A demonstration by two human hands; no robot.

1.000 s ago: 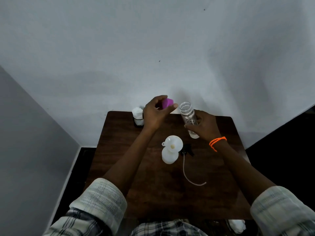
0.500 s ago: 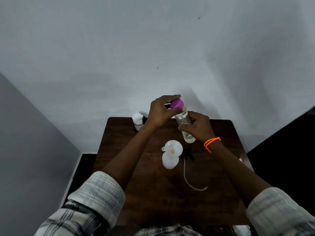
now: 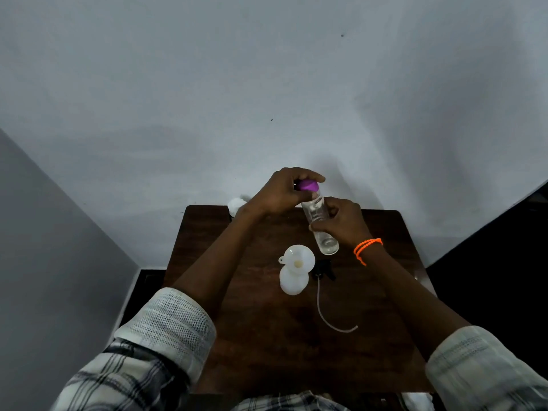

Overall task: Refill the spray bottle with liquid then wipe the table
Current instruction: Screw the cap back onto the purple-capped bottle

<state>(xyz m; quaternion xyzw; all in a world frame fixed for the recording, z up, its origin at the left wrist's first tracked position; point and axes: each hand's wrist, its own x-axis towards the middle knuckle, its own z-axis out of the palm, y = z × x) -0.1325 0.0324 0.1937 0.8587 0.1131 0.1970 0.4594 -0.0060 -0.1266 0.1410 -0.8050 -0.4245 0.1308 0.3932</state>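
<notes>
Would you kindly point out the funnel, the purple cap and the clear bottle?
funnel [image 3: 298, 259]: head view, inner bowl.
purple cap [image 3: 308, 185]: head view, top.
clear bottle [image 3: 326, 243]: head view, lower body.

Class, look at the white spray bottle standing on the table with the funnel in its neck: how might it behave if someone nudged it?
The white spray bottle probably tips easily, since the wide funnel sits on top, making it top-heavy. It looks like thin plastic, so likely light, though its fill level cannot be seen. The funnel rests loosely and could fall off.

hands 2 | clear bottle 1 | purple cap 1 | white bottle 1 | funnel 1 | sprayer head 1 | white cloths maybe 2
</notes>
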